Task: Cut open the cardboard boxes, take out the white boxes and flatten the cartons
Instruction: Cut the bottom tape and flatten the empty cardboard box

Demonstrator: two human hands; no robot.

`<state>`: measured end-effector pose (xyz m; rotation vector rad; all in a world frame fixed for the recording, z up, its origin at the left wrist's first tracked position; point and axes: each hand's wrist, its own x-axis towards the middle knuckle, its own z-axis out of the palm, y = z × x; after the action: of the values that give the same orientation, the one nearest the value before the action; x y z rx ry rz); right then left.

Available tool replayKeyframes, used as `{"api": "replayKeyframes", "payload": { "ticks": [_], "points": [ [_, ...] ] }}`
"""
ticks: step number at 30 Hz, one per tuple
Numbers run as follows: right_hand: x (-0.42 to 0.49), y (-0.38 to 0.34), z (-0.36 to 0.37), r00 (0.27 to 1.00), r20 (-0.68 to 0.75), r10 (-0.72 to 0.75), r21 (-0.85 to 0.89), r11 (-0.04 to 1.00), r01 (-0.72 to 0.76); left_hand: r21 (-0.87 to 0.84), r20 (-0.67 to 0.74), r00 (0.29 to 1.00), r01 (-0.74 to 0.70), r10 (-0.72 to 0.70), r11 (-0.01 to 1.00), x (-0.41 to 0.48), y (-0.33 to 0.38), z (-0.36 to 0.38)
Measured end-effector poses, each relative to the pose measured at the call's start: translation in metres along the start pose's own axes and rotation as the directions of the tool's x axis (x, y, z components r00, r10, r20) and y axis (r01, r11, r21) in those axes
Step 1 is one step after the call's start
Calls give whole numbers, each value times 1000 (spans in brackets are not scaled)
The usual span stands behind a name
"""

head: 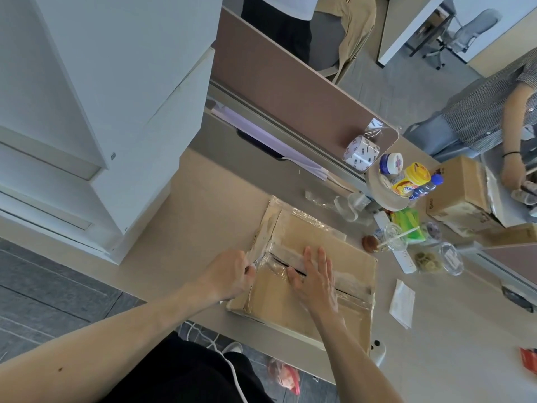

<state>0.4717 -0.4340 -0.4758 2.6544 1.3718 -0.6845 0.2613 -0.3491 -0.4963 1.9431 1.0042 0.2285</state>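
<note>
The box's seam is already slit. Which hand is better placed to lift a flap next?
Right. The right hand lies flat on the box, thumb at the slit; the left hand is busy pinching tape at the box's left end.

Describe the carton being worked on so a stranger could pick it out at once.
Find the beige desk before the brown partition. The carton lies at its near edge, wrapped in clear tape that the left hand pinches. Unlike the far carton, it has the right hand flat across a slit-open seam.
</note>
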Motion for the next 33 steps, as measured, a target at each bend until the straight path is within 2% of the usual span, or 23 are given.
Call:
{"api": "replayKeyframes", "payload": {
  "ticks": [15,23,26,29,31,33],
  "points": [
    [0,0,1,1000,-9,1,-11,1000,-1,-36,-4,1000,21,-21,999,-19,2,2],
    [-3,-1,-2,1000,-13,-6,22,1000,6,-134,-21,999,23,-26,991,-29,-7,1],
    [-5,-1,-4,999,-31,-10,29,1000,11,-240,-49,993,93,-107,966,-32,-17,-3],
    [-6,-1,-4,999,-44,-13,27,1000,14,-361,-65,954,252,-294,898,-16,-40,-7],
    [-6,0,-3,998,-56,-20,31,999,21,-340,-41,912,371,-408,864,-5,-55,-8],
    [-7,2,-2,997,-73,-29,48,998,32,-291,-20,889,432,-457,854,1,-72,-7]
  ]
}}
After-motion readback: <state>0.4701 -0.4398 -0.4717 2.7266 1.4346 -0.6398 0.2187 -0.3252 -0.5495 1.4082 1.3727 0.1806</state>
